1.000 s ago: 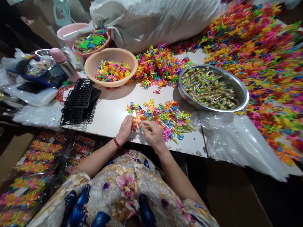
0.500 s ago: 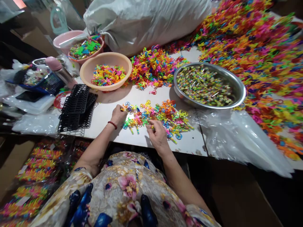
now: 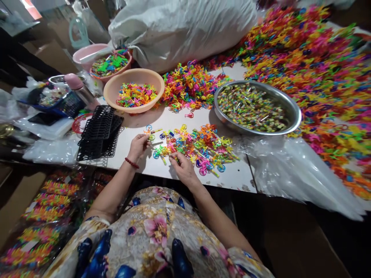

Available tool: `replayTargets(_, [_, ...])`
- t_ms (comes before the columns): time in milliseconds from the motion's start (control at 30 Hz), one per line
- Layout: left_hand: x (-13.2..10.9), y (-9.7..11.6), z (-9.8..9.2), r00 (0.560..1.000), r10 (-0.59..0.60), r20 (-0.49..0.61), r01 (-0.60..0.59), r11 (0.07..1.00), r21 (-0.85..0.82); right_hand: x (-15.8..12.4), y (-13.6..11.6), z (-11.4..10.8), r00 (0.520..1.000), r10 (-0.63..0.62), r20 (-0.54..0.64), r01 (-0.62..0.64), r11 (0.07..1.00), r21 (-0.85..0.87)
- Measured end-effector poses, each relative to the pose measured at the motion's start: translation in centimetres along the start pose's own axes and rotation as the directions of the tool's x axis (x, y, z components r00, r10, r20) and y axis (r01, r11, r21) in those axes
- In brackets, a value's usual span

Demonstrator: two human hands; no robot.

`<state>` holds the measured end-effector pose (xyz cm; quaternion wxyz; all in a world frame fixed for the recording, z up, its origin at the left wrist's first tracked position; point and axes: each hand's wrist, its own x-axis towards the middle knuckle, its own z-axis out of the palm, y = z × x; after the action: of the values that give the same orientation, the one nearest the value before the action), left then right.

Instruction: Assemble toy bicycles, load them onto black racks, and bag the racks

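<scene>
My left hand (image 3: 140,146) is closed in a pinch at the left end of a loose pile of small plastic toys (image 3: 199,144). At its fingertips are small wheel-shaped plastic toys (image 3: 151,136), green, orange and blue, with thin sticks; a red bead bracelet circles that wrist. My right hand (image 3: 182,168) is closed at the pile's near edge, its thumb and fingers drawn together; what they pinch is mostly hidden. Between the hands lies a green and blue toy (image 3: 158,152).
A steel bowl (image 3: 296,120) of small tubes stands right of a peach basin (image 3: 108,90) of toy pieces. Black plastic racks (image 3: 97,129) lie at left. Clear plastic bags (image 3: 292,170) overhang the front edge at right. A large toy heap (image 3: 313,77) and white sack (image 3: 179,31) lie behind.
My left hand has drawn back from the pile toward the left, with toys at its fingertips. My right hand has shifted left and nearer to it. The view has moved slightly.
</scene>
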<state>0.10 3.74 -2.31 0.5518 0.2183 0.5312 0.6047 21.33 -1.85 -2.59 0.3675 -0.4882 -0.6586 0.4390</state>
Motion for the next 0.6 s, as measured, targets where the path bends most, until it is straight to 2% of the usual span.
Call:
replayTargets(67, [-0.5, -0.4, 0.5, 0.999, -0.006, 0.044, 0.004, 0.999, 0.050, -0.4, -0.1, 0.3, 0.999, 0.002, 0.043, -0.002, 1.000, -0.001])
replayTargets(133, [-1.0, -1.1, 0.9, 0.993, -0.015, 0.117, -0.007, 0.984, 0.180, -0.9, 0.0, 0.9, 0.995, 0.029, 0.100, -0.030, 1.000, 0.008])
replayTargets(200, [-1.1, -1.7, 1.0, 0.987, 0.013, 0.163, -0.065, 0.945, 0.321, -1.5, 0.2, 1.6, 0.984, 0.055, 0.167, -0.061, 0.998, 0.030])
replayTargets(300, [-1.1, -2.1, 0.5, 0.983, 0.120, 0.142, -0.170, 0.891, 0.421, -2.1, 0.4, 2.4, 0.969, 0.046, 0.243, -0.054, 0.998, 0.025])
replayTargets(400, [-0.4, -1.5, 0.3, 0.967, 0.227, 0.117, -0.255, 0.833, 0.490, -2.4, 0.4, 2.7, 0.966, 0.032, 0.255, -0.035, 0.999, 0.008])
replayTargets(500, [1.8, -0.3, 1.8, 0.923, 0.318, 0.216, -0.381, 0.680, 0.627, -2.3, 0.6, 2.7, 0.979, 0.067, 0.191, -0.071, 0.997, 0.018])
replayTargets(600, [5.2, 0.5, 5.2, 0.899, 0.296, 0.323, -0.435, 0.504, 0.747, -2.4, 1.1, 2.6, 0.988, 0.082, 0.132, -0.091, 0.994, 0.066])
